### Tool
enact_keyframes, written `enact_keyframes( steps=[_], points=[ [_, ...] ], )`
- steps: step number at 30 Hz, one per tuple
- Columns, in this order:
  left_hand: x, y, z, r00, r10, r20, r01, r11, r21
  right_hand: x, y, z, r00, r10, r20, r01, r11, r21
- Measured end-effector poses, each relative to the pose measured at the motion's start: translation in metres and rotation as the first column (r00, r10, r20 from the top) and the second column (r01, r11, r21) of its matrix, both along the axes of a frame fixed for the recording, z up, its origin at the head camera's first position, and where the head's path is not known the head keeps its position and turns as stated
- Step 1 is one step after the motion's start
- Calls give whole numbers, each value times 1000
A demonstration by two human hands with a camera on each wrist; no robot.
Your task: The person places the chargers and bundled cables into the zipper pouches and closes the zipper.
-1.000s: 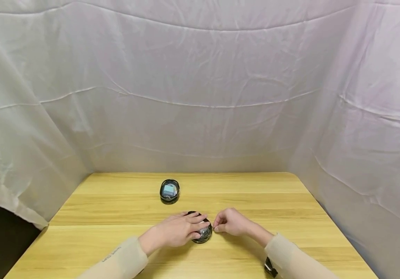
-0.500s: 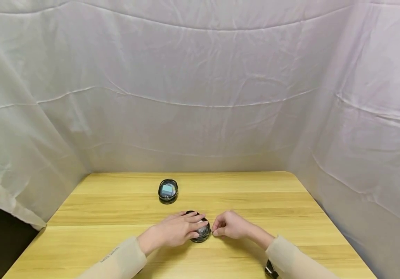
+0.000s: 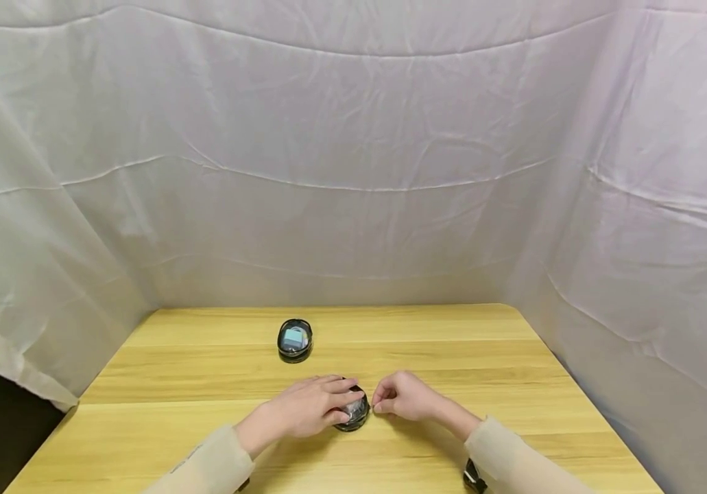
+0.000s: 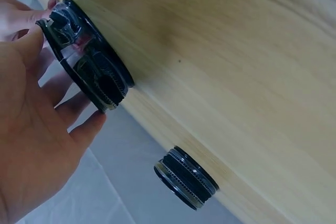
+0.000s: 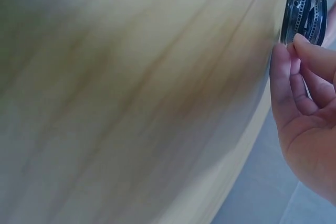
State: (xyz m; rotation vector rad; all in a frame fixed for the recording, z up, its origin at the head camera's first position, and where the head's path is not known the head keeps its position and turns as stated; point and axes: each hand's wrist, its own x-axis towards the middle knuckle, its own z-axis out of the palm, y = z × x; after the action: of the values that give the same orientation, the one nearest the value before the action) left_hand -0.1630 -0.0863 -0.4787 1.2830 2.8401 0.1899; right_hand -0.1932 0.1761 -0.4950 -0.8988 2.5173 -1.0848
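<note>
A small oval zip case [image 3: 358,412] with a clear top and black trim lies on the wooden table, close to me. Across its top rests my left hand [image 3: 313,409], fingers extended and spread, the thumb near the front rim. In the left wrist view the same case [image 4: 100,69] shows dark contents behind clear plastic, with fingertips at its upper rim. My right hand [image 3: 413,398] is at the right side of the case, thumb and forefinger pinching a zipper pull mostly hidden by the fingertips. The right wrist view shows that pinch right beside the zip track [image 5: 300,17].
A second, similar case [image 3: 295,341] stands farther back and to the left, with a light blue piece inside. The wooden table [image 3: 452,343] has pale fabric curtains [image 3: 353,226] behind and on both sides. Dark wrist gear [image 3: 474,475] shows under the right sleeve.
The pinching right hand has shifted slightly toward me along the side of the case. The left hand stays on top, its fingers a little closer together. The view has drifted slightly.
</note>
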Motion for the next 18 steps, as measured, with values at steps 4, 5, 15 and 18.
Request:
enact_keyframes(
  steps=[4, 5, 15, 18],
  points=[
    [1, 0, 1, 1000, 6, -12, -6, 1000, 12, -2, -1, -2, 1000, -7, -1, 7, 1000, -3],
    [1, 0, 1, 1000, 3, -20, -2, 1000, 13, -2, -2, -2, 1000, -9, 1, 9, 1000, -2],
    [7, -4, 3, 995, -6, -98, 9, 1000, 29, -11, -5, -3, 1000, -15, 25, 16, 999, -42],
    [8, -5, 3, 992, -23, -121, 28, 999, 45, -13, -7, -3, 1000, -11, 14, 12, 999, -39]
  ],
)
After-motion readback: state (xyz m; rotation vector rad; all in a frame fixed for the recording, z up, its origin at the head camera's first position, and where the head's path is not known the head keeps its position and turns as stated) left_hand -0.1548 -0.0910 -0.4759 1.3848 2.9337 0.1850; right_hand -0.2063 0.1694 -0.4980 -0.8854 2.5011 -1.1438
